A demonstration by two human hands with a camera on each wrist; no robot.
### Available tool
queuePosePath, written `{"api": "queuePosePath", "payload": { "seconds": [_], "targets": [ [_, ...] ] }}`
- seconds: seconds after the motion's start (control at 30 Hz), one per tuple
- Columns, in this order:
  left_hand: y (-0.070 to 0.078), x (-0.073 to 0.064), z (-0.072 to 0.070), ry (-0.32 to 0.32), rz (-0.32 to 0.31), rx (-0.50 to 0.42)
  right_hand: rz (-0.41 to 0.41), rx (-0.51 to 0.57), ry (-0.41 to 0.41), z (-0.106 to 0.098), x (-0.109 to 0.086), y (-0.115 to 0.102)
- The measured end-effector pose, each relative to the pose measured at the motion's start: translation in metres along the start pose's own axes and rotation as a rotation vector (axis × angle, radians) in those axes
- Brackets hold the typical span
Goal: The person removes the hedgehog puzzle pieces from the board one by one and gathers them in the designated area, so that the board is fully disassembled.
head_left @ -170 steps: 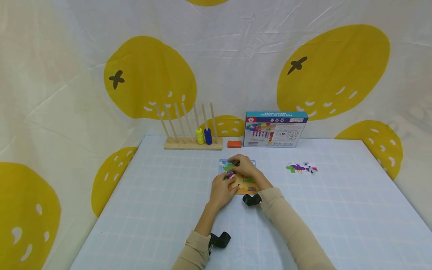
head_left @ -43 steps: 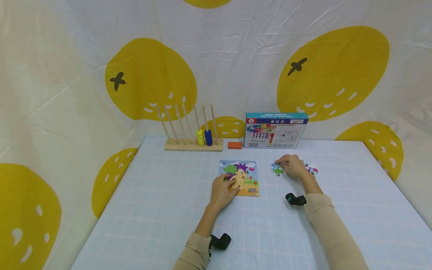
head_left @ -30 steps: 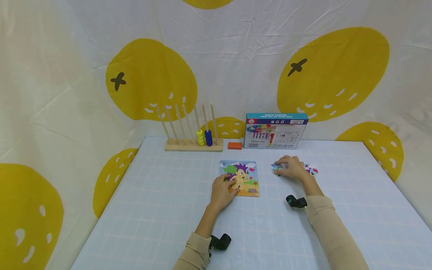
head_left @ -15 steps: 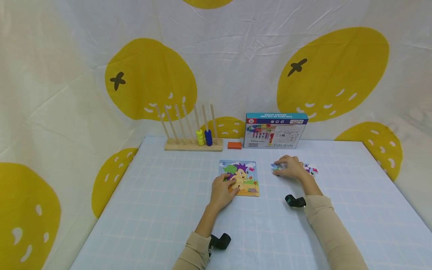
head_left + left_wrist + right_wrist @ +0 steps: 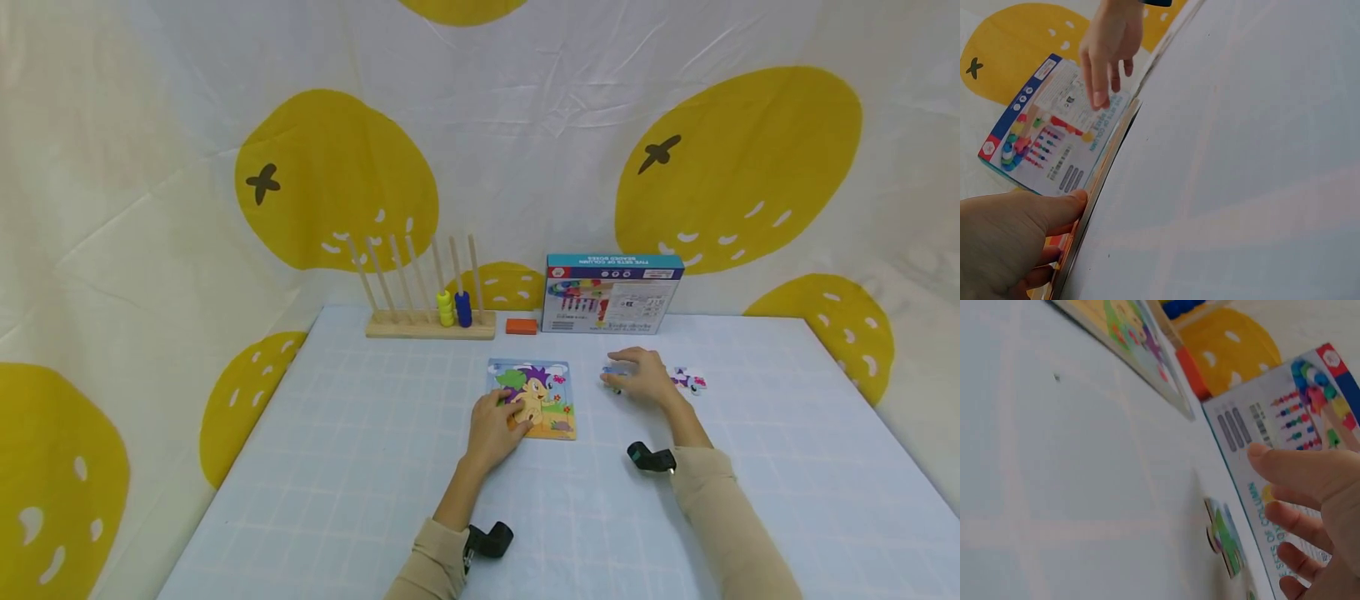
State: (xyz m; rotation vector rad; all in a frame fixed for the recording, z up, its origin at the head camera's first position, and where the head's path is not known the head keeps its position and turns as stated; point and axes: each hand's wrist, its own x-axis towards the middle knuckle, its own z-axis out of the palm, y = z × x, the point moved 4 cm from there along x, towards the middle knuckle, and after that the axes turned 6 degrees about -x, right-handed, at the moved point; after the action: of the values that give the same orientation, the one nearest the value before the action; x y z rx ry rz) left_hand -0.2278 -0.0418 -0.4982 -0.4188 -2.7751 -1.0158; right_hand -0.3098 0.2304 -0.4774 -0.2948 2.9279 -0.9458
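A hedgehog picture puzzle (image 5: 555, 418) lies in its board at the middle of the table. My left hand (image 5: 491, 429) rests on its lower left part, thumb near the front edge; in the left wrist view the thumb lies along the puzzle's edge. To the right, my right hand (image 5: 645, 379) hovers with spread, loosely bent fingers and nothing between them. Just below it sits a blue and green puzzle piece (image 5: 1225, 537), partly hidden by the fingers in the head view. More puzzle pieces (image 5: 687, 381), purple and pink, show on the hand's far right side.
Behind the puzzle stands a wooden peg rack (image 5: 430, 328) with yellow and blue beads. An orange block (image 5: 521, 326) and an upright toy box (image 5: 609, 296) are beside it. A patterned cloth (image 5: 480, 125) hangs behind the table.
Over the earlier frames my right hand went from the puzzle to the loose pieces at the right. It has now risen slightly off the blue and green piece. My left hand stays put.
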Motion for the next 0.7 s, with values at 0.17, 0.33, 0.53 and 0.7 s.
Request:
{"api": "queuePosePath", "payload": {
  "seconds": [0.17,0.33,0.53,0.7],
  "targets": [
    [0.0,-0.001,0.0,0.006,0.003,-0.007,-0.093,0.145,0.116,0.011,-0.01,-0.024],
    [0.001,-0.001,0.0,0.001,0.012,-0.005,-0.157,0.207,0.134,0.029,-0.017,-0.049],
    [0.001,0.0,0.001,-0.017,0.01,0.002,-0.185,0.215,0.113,0.05,-0.019,-0.068],
    [0.001,0.0,0.0,-0.025,0.018,0.006,-0.186,0.21,0.102,0.067,-0.017,-0.073]
  ]
}}
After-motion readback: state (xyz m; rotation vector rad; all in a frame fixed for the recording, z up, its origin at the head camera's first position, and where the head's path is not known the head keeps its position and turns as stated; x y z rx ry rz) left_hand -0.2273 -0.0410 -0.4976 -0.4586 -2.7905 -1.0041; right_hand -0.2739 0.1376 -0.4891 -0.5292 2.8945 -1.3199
